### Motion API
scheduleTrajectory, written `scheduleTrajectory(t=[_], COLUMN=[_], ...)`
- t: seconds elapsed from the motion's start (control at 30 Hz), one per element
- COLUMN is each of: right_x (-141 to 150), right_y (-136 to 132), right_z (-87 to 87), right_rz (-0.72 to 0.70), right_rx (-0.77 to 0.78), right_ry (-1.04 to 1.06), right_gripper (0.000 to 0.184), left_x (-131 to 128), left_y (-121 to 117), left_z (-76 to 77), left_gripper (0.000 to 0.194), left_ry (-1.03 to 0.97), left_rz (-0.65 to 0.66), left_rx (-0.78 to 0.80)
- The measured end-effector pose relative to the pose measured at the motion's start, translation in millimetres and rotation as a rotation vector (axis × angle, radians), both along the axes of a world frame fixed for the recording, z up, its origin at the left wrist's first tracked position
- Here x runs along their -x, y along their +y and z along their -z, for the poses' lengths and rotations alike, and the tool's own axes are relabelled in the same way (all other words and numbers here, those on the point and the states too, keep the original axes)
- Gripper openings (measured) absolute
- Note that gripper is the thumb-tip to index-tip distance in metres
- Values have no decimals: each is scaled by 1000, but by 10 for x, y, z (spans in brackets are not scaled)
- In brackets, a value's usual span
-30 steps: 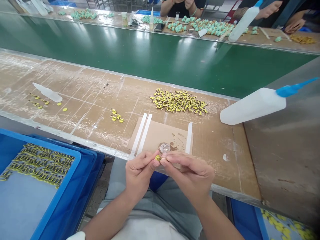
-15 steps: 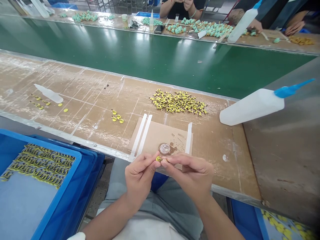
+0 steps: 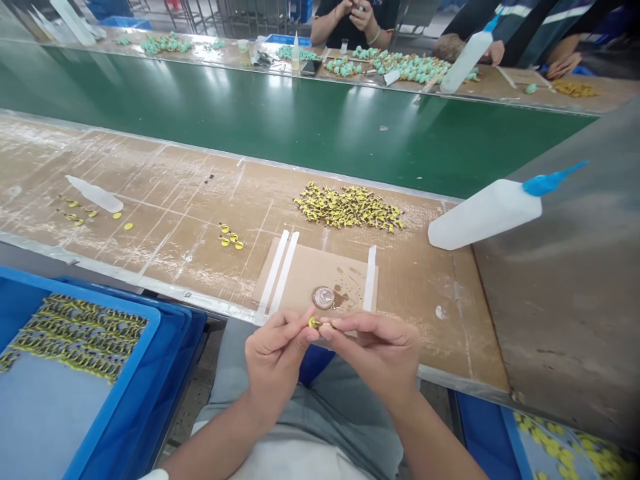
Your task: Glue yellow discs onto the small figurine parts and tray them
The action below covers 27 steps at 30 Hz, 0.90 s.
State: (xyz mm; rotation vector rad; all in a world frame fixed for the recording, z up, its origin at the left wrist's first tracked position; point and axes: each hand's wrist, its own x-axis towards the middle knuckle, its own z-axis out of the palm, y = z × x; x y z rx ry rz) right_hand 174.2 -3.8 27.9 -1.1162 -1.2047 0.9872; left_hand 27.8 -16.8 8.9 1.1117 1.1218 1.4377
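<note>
Between my fingertips is a small yellow disc (image 3: 313,323) with a dark part at its right side. My left hand (image 3: 277,353) pinches the disc between thumb and finger. My right hand (image 3: 383,347) is closed in a pinch at the dark part, touching it from the right; its exact grip is too small to tell. Just beyond the fingers, a round shallow dish (image 3: 324,297) with shiny contents sits on a taped cardboard sheet (image 3: 305,273). Farther back lies a pile of small yellow and dark pieces (image 3: 350,205).
A white bottle with a blue nozzle (image 3: 485,215) leans at right by a metal panel (image 3: 565,280). A blue tray (image 3: 155,327) at left holds rows of pieces; yellow discs (image 3: 560,447) fill another at lower right. Beyond the green belt (image 3: 200,100), co-workers' hands (image 3: 363,15) work.
The view has shifted slightly, so the bench things sit a little farther left. Both hands keep the small piece between them, and the disc now faces the camera a bit differently.
</note>
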Motion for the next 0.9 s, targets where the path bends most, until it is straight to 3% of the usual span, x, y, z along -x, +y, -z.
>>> scheduleTrajectory(t=[0.37,0.57,0.9], right_x=[32,61,29], right_y=[-9,-22,23], right_z=[-71,-81,-90], right_rz=[56,122,0], right_rx=[116,114,132], right_ry=[75,98,197], right_gripper=[14,13,13], left_x=[-76,-103,-45], left_y=[-1,-39,-10], left_z=[-34,-86,-101], left_gripper=[25,32,36], left_ry=[-33,48,107], left_rz=[-22,51,82], left_rx=[66,25,-46])
